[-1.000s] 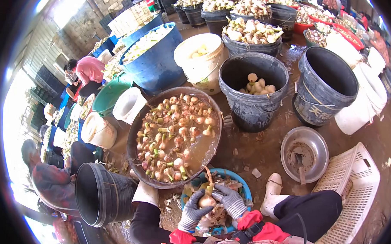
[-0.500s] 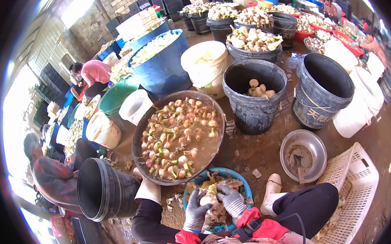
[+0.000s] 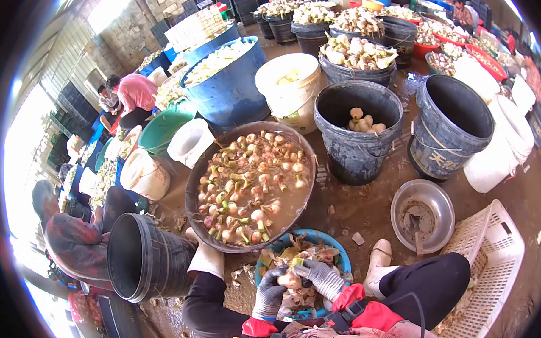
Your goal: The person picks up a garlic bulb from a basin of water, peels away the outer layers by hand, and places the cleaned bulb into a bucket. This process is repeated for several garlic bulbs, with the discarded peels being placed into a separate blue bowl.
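Both my hands wear striped grey gloves and meet over a blue basin of peeled skins. My left hand is closed around a pale bulb with a green stem end. My right hand grips the same bulb from the other side, near its stem. Just beyond the basin stands a wide dark tub of brown water, where many bulbs with short green stems float.
A black bucket holds several peeled bulbs. Around me are another black bucket, a tipped black bucket, a metal bowl and a white crate. A seated person is at the left.
The bulb between my hands now looks rounder, with less loose skin around it. The view has shifted slightly, and the floating bulbs have changed position a little.
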A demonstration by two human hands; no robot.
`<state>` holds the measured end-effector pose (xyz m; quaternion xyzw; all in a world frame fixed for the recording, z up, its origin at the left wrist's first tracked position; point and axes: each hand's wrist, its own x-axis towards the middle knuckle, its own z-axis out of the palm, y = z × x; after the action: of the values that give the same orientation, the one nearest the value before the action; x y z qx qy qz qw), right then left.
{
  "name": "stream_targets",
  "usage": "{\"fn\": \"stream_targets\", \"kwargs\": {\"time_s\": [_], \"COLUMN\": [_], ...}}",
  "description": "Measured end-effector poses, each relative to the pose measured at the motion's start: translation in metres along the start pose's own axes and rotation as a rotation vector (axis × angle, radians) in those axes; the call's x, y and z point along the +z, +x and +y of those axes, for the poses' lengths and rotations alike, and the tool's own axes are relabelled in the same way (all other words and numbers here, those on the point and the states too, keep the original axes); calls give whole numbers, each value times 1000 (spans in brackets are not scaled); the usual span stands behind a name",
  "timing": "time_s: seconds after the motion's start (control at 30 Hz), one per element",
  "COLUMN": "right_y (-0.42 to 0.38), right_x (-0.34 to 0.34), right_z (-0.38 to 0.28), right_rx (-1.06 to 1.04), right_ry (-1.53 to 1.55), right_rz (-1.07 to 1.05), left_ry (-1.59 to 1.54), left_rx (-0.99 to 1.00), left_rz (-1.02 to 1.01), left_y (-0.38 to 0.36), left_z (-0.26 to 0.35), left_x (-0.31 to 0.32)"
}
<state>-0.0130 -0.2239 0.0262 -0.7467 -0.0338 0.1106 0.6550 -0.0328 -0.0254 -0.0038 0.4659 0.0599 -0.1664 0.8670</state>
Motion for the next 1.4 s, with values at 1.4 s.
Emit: {"fn": "stream_targets", "kwargs": {"time_s": [1.4], "right_y": [7], "right_x": [-7], "right_z": [65], "right_rx": [267], "right_ry": [220], "right_rz": [361], "left_ry": [-104], "left_rx": [-140], "left_rz": [199], "left_y": [-11], "left_z": [26], "left_x": [13]}}
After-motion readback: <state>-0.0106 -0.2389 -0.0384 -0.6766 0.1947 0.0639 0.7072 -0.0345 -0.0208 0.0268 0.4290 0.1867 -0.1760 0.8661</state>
